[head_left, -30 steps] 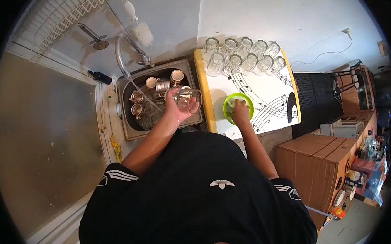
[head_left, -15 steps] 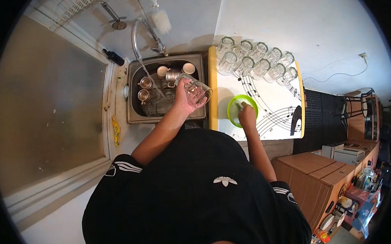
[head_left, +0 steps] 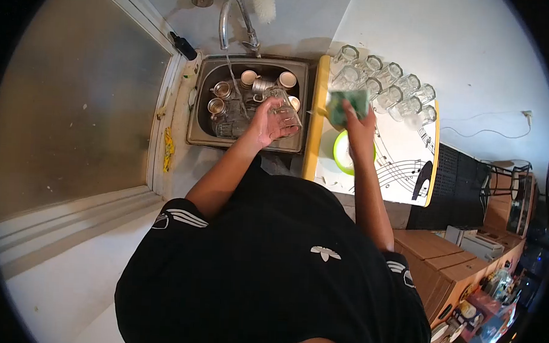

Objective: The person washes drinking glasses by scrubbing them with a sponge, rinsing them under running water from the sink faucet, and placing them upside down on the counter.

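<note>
Left hand (head_left: 269, 123) holding glass (head_left: 284, 115), right hand (head_left: 359, 121) sponge (head_left: 349, 107)

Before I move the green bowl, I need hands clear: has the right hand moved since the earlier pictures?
Yes: the right hand has moved out of the green bowl, toward the drinking glasses, and now holds a green sponge.

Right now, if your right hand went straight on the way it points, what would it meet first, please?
The right hand, green sponge leading, would probably meet the clear glasses nearest the sink, though its height is unclear.
</note>
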The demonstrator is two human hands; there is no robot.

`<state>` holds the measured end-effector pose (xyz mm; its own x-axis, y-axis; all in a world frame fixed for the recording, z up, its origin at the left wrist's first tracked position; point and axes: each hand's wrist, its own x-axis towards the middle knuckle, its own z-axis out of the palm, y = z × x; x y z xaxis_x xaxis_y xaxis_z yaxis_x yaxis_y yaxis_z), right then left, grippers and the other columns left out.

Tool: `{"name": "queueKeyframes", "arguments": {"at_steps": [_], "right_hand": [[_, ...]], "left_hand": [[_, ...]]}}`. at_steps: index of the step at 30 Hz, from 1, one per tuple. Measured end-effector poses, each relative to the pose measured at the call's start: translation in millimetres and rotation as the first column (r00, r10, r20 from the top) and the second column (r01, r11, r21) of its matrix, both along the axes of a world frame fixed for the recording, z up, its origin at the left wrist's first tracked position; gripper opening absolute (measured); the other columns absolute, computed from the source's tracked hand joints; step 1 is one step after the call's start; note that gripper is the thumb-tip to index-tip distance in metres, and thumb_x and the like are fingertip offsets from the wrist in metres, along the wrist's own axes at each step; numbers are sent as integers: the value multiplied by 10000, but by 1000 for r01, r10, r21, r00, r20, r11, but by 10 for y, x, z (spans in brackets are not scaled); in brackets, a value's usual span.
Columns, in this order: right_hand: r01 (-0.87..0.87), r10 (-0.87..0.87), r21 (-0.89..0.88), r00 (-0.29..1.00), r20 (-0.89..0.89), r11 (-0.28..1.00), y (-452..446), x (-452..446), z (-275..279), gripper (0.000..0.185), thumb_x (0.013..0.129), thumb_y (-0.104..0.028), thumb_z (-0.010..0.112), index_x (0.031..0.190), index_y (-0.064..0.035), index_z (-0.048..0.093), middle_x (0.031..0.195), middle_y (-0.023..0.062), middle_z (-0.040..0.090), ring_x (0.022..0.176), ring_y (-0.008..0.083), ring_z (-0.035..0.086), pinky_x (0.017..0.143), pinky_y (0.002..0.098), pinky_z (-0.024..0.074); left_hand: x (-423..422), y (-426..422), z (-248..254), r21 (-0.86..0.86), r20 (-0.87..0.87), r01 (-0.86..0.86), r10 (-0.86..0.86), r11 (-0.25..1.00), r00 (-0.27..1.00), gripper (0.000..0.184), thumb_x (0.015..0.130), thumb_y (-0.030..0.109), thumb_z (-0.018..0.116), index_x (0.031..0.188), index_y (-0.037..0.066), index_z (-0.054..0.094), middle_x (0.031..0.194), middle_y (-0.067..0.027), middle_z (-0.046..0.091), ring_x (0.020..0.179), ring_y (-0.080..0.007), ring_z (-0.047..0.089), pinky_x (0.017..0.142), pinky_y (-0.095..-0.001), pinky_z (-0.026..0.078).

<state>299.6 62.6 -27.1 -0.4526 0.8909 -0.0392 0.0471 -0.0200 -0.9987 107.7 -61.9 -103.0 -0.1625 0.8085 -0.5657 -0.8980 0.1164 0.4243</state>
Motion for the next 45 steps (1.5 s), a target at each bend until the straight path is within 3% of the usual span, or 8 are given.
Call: {"name": "queueKeyframes", "arguments": {"at_steps": [7,9,11,18,25,31,34,45], "right_hand": [[-247,244,64,969,47,967,-433,-1195,-318,372,878,-220,676,1127,10,522,932,121,613,880,212,586,791,335,468],[-171,-17,587,953,302,791,-464,-1338,-375,384,844,-139,670,1145,38,510,1043,218,572,969,350,565,858,407,448],[-164,11,584,966,257,795,-556,-1441,-257,398,815,-66,642,1177,29,506,1165,286,500,1040,443,499,903,459,419],[-509,-100,586,695,712,631,-1174,-1745,-231,615,844,-403,575,1305,-21,433,1263,324,434,1219,543,344,1059,579,238],[-312,267,125,920,288,942,-700,-1777,-556,482,829,-158,548,1272,-1,445,1168,297,545,1154,416,510,997,450,380],[-308,189,578,948,257,756,-792,-1724,-528,362,812,-95,491,1143,16,583,1256,208,563,1237,299,494,1051,354,342],[-334,341,209,940,0,919,-566,-1738,-596,397,821,-127,470,1169,16,597,1259,152,574,1174,254,523,1025,339,367],[-400,279,438,907,316,805,-499,-1763,-627,553,862,-340,628,1277,-1,493,1342,228,475,1282,364,426,1069,410,333]], "left_hand": [[-369,-14,-71,238,166,118,-160,964,973,666,852,685,461,1251,156,524,1131,-121,616,906,-316,663,786,-495,558],[-492,-54,-282,211,110,124,-150,970,983,676,859,688,438,1242,139,534,1128,-125,624,924,-312,666,773,-495,564],[-660,-110,-589,192,118,291,-316,937,941,665,865,670,448,1229,121,541,1126,-130,631,924,-307,668,769,-497,566],[-982,-93,-453,260,164,252,-299,932,940,640,886,655,430,1249,141,550,1195,-115,615,1050,-247,626,849,-431,544],[-1018,-125,-304,80,62,314,-319,946,946,654,862,703,411,1194,164,579,1083,-78,644,917,-237,666,773,-402,573],[-1083,-8,-306,240,197,340,-389,909,900,653,826,732,449,1133,175,599,1010,-54,654,855,-241,667,751,-424,572],[-1062,-63,-189,197,114,435,-462,878,880,688,827,729,451,1138,130,585,972,-79,662,828,-262,674,729,-436,574],[-1159,125,-380,243,97,373,-405,896,909,726,774,719,545,1234,158,519,1111,-85,627,932,-297,653,746,-508,558]]}}
